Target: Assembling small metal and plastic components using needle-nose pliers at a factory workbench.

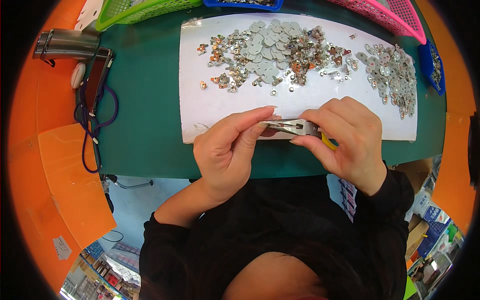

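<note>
In my right hand (347, 132) is a pair of needle-nose pliers (295, 126) with a yellow handle, its jaws pointing left. The fingers of my left hand (227, 145) pinch together at the plier tips, around a small part too hidden to name. Both hands are over the near edge of a white board (215, 102). Beyond them on the board lies a spread of small metal parts (232, 55), with pale grey flat pieces (270, 45) heaped in its middle. Another pile of small grey and metal pieces (392, 72) lies to the right.
A green basket (145, 12), a blue tray (245, 5) and a pink basket (395, 20) line the far edge. Another blue tray (432, 67) of small parts sits at right. At left are a steel tumbler (67, 44) and a phone (97, 80) with a purple cord.
</note>
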Demonstrator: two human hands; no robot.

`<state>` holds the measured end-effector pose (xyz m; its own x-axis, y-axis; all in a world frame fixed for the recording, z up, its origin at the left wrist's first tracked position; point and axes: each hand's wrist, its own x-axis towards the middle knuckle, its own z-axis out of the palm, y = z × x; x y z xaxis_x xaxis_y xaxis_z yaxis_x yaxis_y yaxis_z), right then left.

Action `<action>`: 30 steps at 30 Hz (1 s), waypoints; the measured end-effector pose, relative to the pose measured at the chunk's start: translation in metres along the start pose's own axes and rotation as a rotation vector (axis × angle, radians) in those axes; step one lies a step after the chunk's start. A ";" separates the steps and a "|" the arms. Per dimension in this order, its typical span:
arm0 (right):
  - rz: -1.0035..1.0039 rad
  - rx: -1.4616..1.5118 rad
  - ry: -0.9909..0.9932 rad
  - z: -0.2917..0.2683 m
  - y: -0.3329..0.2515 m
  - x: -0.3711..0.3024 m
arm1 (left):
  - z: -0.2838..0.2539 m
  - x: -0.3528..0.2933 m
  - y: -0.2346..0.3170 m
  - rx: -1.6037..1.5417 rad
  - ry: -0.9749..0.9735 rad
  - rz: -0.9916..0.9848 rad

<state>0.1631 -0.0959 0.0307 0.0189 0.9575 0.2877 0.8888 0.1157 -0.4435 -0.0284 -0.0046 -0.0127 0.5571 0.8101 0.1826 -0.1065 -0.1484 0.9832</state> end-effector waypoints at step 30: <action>-0.112 -0.132 -0.033 -0.025 -0.001 0.015 | -0.009 0.017 0.013 0.031 -0.086 -0.165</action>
<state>0.1738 -0.0877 0.0565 -0.0967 0.9491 0.2998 0.9369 0.1885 -0.2943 -0.0278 0.0127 0.0035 0.6331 0.7739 0.0168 0.0168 -0.0355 0.9992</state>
